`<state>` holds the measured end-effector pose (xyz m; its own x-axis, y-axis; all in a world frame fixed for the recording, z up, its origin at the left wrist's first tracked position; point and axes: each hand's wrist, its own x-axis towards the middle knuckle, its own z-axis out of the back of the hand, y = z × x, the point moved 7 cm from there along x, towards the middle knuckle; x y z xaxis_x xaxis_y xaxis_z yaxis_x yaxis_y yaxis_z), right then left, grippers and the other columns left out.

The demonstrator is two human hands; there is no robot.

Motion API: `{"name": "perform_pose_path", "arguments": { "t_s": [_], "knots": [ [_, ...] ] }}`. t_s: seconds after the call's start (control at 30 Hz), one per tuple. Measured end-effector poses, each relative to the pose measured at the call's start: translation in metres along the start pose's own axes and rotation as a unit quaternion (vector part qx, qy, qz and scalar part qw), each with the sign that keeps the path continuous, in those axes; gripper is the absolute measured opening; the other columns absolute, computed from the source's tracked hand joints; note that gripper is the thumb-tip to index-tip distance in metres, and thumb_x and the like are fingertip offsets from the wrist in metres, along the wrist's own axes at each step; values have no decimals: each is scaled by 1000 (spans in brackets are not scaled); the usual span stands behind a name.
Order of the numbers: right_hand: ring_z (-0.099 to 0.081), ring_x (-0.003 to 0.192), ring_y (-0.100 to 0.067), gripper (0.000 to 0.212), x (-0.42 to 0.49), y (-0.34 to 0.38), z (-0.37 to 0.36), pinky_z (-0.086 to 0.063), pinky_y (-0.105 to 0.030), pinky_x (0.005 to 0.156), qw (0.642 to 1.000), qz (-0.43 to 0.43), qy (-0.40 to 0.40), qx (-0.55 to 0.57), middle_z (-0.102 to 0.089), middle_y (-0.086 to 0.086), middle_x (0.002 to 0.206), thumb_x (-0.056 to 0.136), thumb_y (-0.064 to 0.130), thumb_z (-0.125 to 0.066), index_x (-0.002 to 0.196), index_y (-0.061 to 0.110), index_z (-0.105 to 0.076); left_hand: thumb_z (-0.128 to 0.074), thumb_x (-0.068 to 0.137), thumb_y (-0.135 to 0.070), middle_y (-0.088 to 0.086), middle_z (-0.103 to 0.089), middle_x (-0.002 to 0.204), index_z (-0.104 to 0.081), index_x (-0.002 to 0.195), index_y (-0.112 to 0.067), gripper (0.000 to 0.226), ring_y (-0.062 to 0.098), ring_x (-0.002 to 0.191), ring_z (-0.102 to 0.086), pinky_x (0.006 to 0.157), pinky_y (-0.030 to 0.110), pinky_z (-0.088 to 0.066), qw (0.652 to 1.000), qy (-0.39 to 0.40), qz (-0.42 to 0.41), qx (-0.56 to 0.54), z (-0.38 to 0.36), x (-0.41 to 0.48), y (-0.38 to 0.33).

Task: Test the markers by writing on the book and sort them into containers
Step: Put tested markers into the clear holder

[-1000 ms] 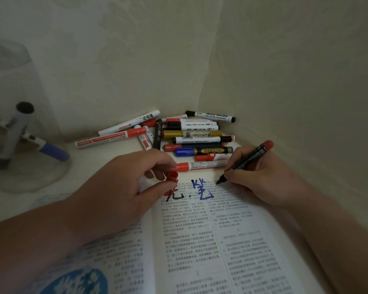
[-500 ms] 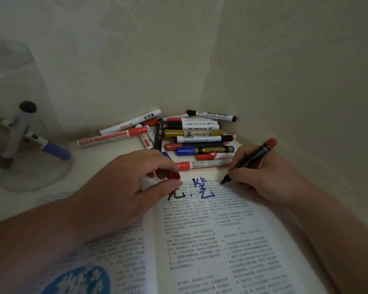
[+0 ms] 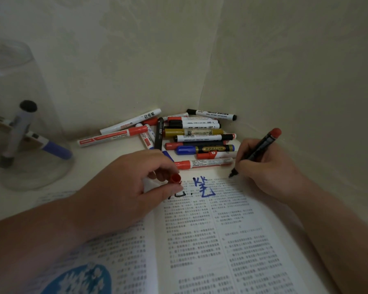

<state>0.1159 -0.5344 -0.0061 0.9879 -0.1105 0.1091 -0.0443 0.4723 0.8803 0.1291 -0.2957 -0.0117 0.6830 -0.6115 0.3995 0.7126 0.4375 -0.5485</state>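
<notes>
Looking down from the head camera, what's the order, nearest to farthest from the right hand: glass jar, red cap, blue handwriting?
1. Blue handwriting, on the book, just left of the right hand gripping the black marker.
2. Red cap, pinched in the left hand.
3. Glass jar, far left on the table.

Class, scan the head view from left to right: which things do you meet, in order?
Jar → left hand → red cap it pinches → blue writing → marker gripped by the right hand.
</notes>
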Motion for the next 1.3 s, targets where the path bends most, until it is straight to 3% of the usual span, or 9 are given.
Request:
{"name": "perform_pose_path", "arguments": {
  "t_s": [0.17, 0.33, 0.53, 0.63, 0.73, 0.9, 1.07, 1.17, 1.3],
  "knots": [
    [-41, 46, -10, 13, -17, 30, -31, -33, -18, 44, 966, 85, 102, 224, -56, 1, 58, 74, 2, -74, 81, 13, -75, -53, 86, -64, -27, -61, 100, -64, 101, -46, 25, -1, 98, -60, 78, 16, -48, 1000, 21, -7, 13, -3, 1, -1],
    [-32, 47, -15, 26, -26, 48, -52, -27, -22, 46, 939, 136, 157, 274, -55, 5, 58, 82, 27, -76, 90, 3, -70, -58, 90, -60, -27, -61, 96, -67, 102, -42, 23, -4, 96, -58, 83, 11, -42, 999, 24, -22, 16, -2, 1, -5],
    [-53, 54, -3, 7, -32, 54, -56, -43, -14, 54, 963, 148, 132, 184, -60, 9, 63, 82, 15, -73, 83, 16, -66, -63, 89, -57, -21, -62, 92, -69, 99, -37, 23, 2, 92, -60, 76, 14, -44, 999, 32, -36, -21, -5, 0, -11],
    [-62, 66, -16, 18, -36, 55, -64, -50, -32, 62, 974, 150, 150, 73, -67, -2, 74, 81, 36, -77, 85, 21, -67, -66, 87, -52, -21, -61, 89, -68, 97, -36, 19, 2, 89, -59, 75, 14, -43, 997, 44, -51, -24, -7, 0, -14],
    [-68, 74, -19, 12, -35, 57, -65, -56, -39, 67, 981, 154, 117, 28, -72, -1, 81, 81, 31, -77, 89, 27, -69, -66, 88, -49, -27, -57, 86, -66, 96, -38, 14, -6, 86, -55, 74, 7, -39, 998, 46, -45, -25, -7, 0, -15],
    [-64, 62, -5, 24, -31, 57, -62, -48, -13, 54, 969, 148, 75, 185, -69, 8, 75, 84, 21, -67, 105, 14, -61, -57, 92, -57, -27, -57, 88, -64, 100, -40, 20, -3, 90, -55, 73, 8, -38, 998, 59, -22, -12, -11, 2, -9],
    [-54, 46, -13, 16, -29, 57, -42, -40, -15, 42, 967, 164, 3, 196, -59, -17, 62, 77, 7, -73, 78, 15, -60, -51, 93, -53, -25, -55, 94, -59, 102, -40, 18, 1, 91, -56, 72, 8, -39, 997, 14, 12, -71, -2, 0, -8],
    [-47, 40, -14, 25, -26, 49, -45, -36, -15, 40, 967, 127, 92, 199, -63, -9, 57, 68, 25, -89, 73, 17, -66, -60, 93, -46, -21, -60, 92, -66, 98, -34, 14, 5, 87, -60, 71, 8, -40, 993, -27, 18, -118, 8, 0, -9],
    [-49, 54, -6, 22, -35, 46, -51, -41, -15, 52, 973, 143, 143, 111, -61, 6, 67, 79, 43, -80, 91, 27, -69, -68, 85, -54, -6, -68, 73, -76, 91, -33, 23, 11, 65, -61, 55, 17, -42, 975, -52, 61, -205, 15, -1, -5]
  ]
}}
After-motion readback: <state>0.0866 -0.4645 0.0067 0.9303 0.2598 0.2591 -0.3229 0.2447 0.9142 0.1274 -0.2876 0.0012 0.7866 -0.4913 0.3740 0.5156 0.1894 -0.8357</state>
